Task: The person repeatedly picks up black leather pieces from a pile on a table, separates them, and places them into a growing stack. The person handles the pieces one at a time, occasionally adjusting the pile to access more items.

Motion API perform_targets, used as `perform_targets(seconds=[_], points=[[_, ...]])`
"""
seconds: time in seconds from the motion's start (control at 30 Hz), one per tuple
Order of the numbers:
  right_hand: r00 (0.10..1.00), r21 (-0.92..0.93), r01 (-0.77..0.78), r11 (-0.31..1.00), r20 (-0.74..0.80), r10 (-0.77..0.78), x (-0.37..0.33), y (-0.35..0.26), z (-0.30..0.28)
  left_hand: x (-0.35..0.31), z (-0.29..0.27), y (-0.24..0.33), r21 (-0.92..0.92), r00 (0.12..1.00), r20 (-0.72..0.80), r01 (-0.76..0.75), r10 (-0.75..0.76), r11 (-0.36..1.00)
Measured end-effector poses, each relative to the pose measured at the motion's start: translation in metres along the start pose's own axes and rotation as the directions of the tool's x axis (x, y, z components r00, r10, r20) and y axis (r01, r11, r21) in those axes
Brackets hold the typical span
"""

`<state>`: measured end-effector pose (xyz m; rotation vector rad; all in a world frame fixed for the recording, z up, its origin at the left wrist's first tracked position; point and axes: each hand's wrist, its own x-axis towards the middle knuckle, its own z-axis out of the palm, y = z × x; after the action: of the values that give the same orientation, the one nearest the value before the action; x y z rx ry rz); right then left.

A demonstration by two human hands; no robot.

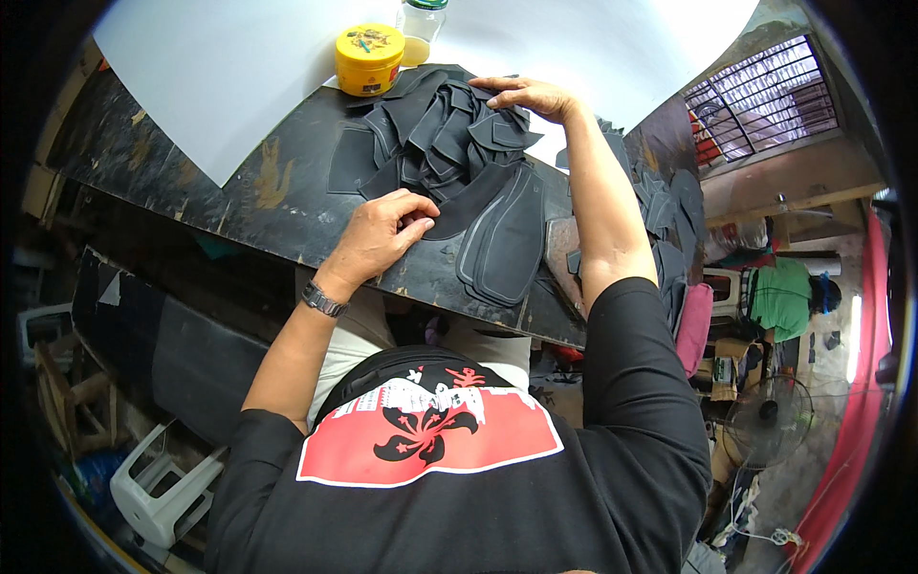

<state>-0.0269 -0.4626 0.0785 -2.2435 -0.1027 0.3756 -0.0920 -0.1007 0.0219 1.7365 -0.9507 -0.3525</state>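
A loose heap of black cut pieces (445,129), thin sheets like leather or foam, lies on the dark worktable. My left hand (382,234) is at the heap's near left side, fingers curled, with thumb and forefinger closed on the edge of a curved black piece (470,206). Across the heap's far right side reaches my right hand (531,96), its fingers stretched out and resting on the upper pieces. Close to my left hand, on the right, a neat overlapping stack of larger rounded black pieces (507,244) lies near the table's front edge.
Behind the heap stand a yellow tub (369,62) and a glass jar (422,29). White sheeting (229,77) covers the worktable's (316,220) back. More black pieces (660,206) lie beyond my right arm. A person in green (779,298), a fan (768,411) and a white stool (163,483) are farther off.
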Motion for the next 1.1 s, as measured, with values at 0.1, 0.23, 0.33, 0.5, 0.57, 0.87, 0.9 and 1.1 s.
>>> perform_targets(seconds=[0.1, 0.23, 0.33, 0.5, 0.57, 0.87, 0.9, 1.1], points=[[0.986, 0.008, -0.110, 0.994, -0.127, 0.110, 0.006, 0.004, 0.004, 0.001, 0.000, 0.000, -0.012, 1.000, -0.003, -0.007, 0.007, 1.000], [0.871, -0.084, -0.346, 0.934, -0.400, 0.287, 0.025, 0.012, 0.017, 0.000, 0.001, -0.001, 0.008, 1.000, -0.008, -0.016, 0.016, 1.000], [0.829, -0.280, -0.252, 0.926, -0.556, 0.058, 0.035, 0.019, 0.032, 0.002, 0.001, -0.002, 0.005, 1.000, -0.009, -0.007, 0.007, 1.000], [0.694, -0.448, -0.288, 0.847, -0.707, -0.138, 0.024, 0.013, 0.038, 0.003, -0.001, -0.003, -0.014, 0.999, -0.042, -0.031, 0.030, 0.999], [0.584, -0.371, -0.299, 0.879, -0.800, -0.139, 0.003, -0.002, 0.036, 0.000, -0.001, -0.003, -0.012, 0.999, -0.038, -0.029, 0.028, 1.000], [0.781, -0.539, -0.170, 0.825, -0.585, -0.221, -0.126, -0.076, 0.170, 0.000, 0.004, -0.006, 0.077, 0.995, -0.045, -0.086, 0.090, 0.993], [0.812, -0.523, -0.124, 0.843, -0.542, -0.217, -0.128, -0.078, 0.187, 0.001, 0.004, -0.006, 0.095, 0.993, -0.053, -0.097, 0.102, 0.991], [0.850, -0.519, -0.056, 0.853, -0.473, -0.232, -0.134, -0.072, 0.199, 0.001, 0.002, -0.002, 0.052, 0.997, 0.004, -0.078, 0.078, 0.996]])
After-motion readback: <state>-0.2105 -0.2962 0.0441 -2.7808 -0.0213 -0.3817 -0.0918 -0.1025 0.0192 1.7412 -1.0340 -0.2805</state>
